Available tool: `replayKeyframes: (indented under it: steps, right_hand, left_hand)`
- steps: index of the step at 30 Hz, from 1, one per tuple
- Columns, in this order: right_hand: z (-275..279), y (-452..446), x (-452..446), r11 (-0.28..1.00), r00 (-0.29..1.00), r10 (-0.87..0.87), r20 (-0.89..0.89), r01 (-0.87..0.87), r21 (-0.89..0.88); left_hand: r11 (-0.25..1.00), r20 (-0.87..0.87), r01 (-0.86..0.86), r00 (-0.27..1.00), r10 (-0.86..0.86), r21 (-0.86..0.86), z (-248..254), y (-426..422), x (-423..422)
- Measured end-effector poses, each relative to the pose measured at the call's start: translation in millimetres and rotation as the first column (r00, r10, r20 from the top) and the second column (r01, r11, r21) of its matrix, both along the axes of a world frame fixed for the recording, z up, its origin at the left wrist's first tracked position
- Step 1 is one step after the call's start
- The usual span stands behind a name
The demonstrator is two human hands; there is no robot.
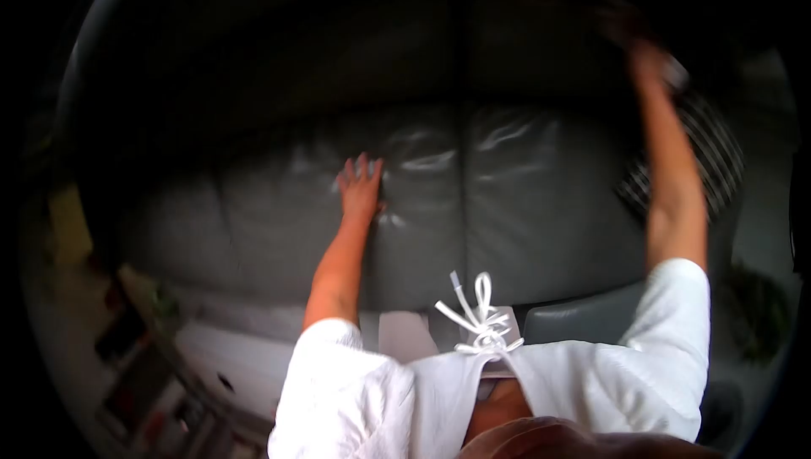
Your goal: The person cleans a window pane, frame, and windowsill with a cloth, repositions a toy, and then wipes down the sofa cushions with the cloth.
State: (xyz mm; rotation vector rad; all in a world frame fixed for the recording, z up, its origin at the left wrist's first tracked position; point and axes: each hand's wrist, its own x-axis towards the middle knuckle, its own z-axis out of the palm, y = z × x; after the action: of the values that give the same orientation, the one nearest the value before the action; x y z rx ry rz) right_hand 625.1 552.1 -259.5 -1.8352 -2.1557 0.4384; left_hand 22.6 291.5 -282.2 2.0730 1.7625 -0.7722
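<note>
My left hand lies on the seat of a dark grey leather sofa, its fingers spread and nothing in it. My right arm stretches far forward over the sofa's right side. At its end my right hand is dark and smeared by motion near the backrest, so its fingers cannot be made out. A small whitish patch shows beside the right wrist. Under and beside the right forearm is a dark cushion with light stripes.
A grey padded piece stands at the sofa's front edge, right of the white shirt ties. Green leaves show at the far right. Blurred objects and a yellow surface are at the left.
</note>
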Motion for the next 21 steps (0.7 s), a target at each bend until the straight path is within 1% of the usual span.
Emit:
replayKeyframes:
  steps: [2,3,4,5,6,7,8,10,11,12,13,14,15,18,19,21]
  right_hand:
    - [0.4,-41.6,154.2,0.977,0.975,-0.211,0.076,0.212,-0.001]
    - [1.5,-60.5,202.3,0.956,0.952,-0.290,0.101,0.285,0.067]
    - [-2.0,-73.1,235.1,0.925,0.926,-0.371,0.075,0.361,0.118]
    - [16.1,-87.1,201.2,0.856,0.854,-0.431,0.289,0.286,0.431]
    - [21.8,-77.8,168.1,0.744,0.784,-0.621,0.024,0.579,0.334]
    - [34.4,-65.6,139.0,0.577,0.599,-0.772,-0.214,0.801,0.160]
    - [27.6,-38.2,119.7,0.389,0.319,-0.868,-0.380,0.913,-0.124]
    - [31.6,-16.6,51.0,0.372,0.268,-0.801,-0.535,0.924,-0.094]
    - [24.7,-13.7,12.2,0.491,0.528,-0.666,-0.527,0.842,0.224]
    - [19.5,-0.7,-19.3,0.620,0.730,-0.566,-0.384,0.683,0.385]
    - [22.8,14.3,-52.0,0.723,0.877,-0.440,-0.194,0.474,0.503]
    - [37.9,23.0,-106.3,0.751,0.870,-0.407,-0.278,0.492,0.440]
    - [50.0,26.7,-181.5,0.792,0.856,-0.404,-0.324,0.504,0.346]
    - [62.8,29.2,-363.9,0.823,0.926,-0.282,-0.250,0.367,0.433]
    - [66.0,25.5,-428.2,0.796,0.954,-0.288,-0.079,0.284,0.534]
    - [69.1,33.3,-508.0,0.729,0.959,-0.224,-0.176,0.285,0.623]
  left_hand:
    - [0.999,-0.001,-0.005,1.000,0.005,-0.045,-3.6,4.5,-1.0]
    - [0.997,0.003,-0.003,1.000,0.003,-0.078,-8.3,7.2,-0.5]
    - [0.996,0.003,-0.008,1.000,0.009,-0.088,-12.1,5.6,-2.5]
    - [0.996,0.004,-0.008,1.000,0.008,-0.090,-13.3,4.0,-3.1]
    - [0.997,0.009,0.002,1.000,-0.002,-0.076,-13.9,5.2,-2.9]
    - [0.996,0.012,0.006,1.000,-0.005,-0.083,-8.8,7.0,-2.3]
    - [0.993,-0.022,0.003,1.000,-0.006,-0.118,11.0,13.7,8.5]
    - [0.992,-0.019,0.001,1.000,-0.003,-0.126,19.4,12.5,10.3]
    - [0.993,-0.014,-0.003,1.000,0.001,-0.115,22.6,10.1,10.5]
    - [0.994,-0.001,-0.002,1.000,0.002,-0.105,20.9,10.9,8.6]
    - [0.996,0.026,0.003,1.000,0.000,-0.091,20.9,12.3,6.2]
    - [0.996,0.051,0.002,0.999,0.002,-0.084,22.6,10.1,2.4]
    - [0.992,0.095,0.015,0.995,-0.003,-0.127,18.1,13.8,-2.4]
    - [0.996,0.225,0.004,0.974,0.016,-0.091,14.1,12.3,-14.0]
    - [0.996,0.250,0.001,0.968,0.021,-0.087,16.4,11.2,-16.7]
    - [0.997,0.301,0.005,0.953,0.019,-0.078,25.3,10.2,-24.4]
